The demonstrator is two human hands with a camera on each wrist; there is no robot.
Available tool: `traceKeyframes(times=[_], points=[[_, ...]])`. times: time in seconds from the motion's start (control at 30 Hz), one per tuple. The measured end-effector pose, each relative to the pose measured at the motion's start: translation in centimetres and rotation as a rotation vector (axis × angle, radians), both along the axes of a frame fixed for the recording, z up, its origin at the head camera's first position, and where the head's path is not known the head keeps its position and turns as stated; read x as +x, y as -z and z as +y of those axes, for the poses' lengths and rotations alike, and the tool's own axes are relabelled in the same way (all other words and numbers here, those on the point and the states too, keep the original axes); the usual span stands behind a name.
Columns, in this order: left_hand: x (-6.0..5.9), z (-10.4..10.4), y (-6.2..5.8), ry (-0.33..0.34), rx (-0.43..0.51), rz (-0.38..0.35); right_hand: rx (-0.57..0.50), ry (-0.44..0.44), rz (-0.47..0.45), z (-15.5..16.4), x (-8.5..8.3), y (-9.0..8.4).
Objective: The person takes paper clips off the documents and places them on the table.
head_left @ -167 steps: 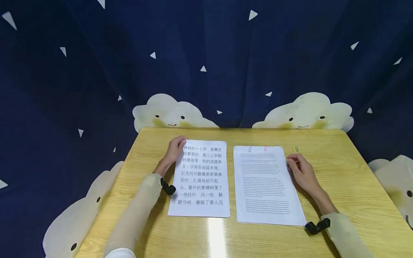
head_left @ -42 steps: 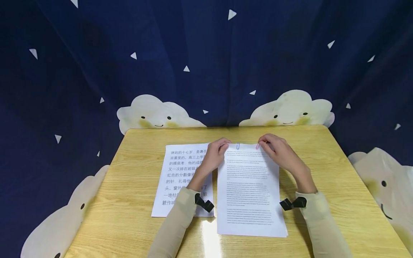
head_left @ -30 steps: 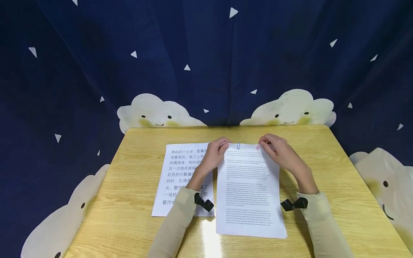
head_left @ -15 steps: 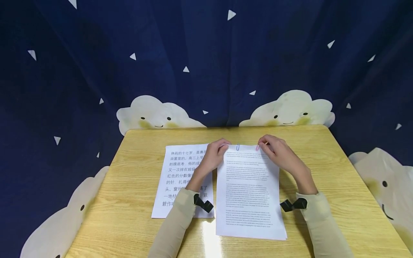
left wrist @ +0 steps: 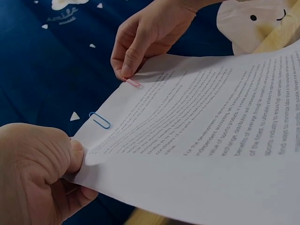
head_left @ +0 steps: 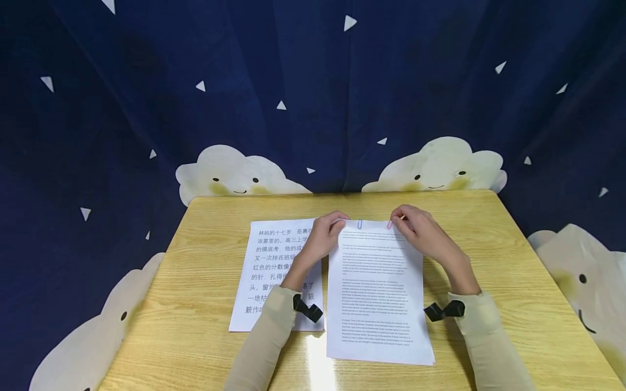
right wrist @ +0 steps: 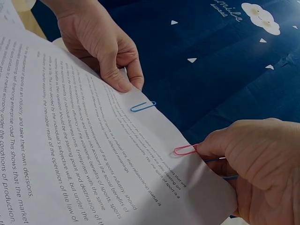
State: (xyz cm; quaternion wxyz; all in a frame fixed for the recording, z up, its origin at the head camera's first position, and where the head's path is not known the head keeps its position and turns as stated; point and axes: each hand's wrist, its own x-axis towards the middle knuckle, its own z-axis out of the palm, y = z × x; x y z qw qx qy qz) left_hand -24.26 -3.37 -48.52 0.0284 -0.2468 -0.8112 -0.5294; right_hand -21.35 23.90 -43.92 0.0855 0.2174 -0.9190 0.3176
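Observation:
A stack of printed sheets (head_left: 376,304) has its top edge raised and curved in the wrist views. My left hand (head_left: 321,239) pinches the top left corner, thumb over the paper. At the top right, my right hand (head_left: 425,231) pinches the end of a pink paper clip (right wrist: 185,149), which sits over the top edge. Between the hands, a blue paper clip (right wrist: 142,107) is on the same edge. Thin blue lines show beside the right fingers in the right wrist view; what they belong to is hidden.
A second stack in large Chinese print (head_left: 259,266) lies on the left of the wooden table (head_left: 195,293), partly under my left forearm. Behind the table hangs a dark blue curtain (head_left: 313,70) with white triangles and clouds.
Over several seconds, my left hand has left the Chinese-print stack for the other stack's corner, and my right hand has moved to the pink clip. Hardly anything differs within the last second.

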Motion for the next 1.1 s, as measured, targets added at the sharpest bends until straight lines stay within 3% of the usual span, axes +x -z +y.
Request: traceKeyframes(times=[1.1], points=[[-0.31, -0.14, 0.3, -0.01, -0.005, 0.014, -0.029, 0.031, 0.085, 0.29, -0.12, 0.01]])
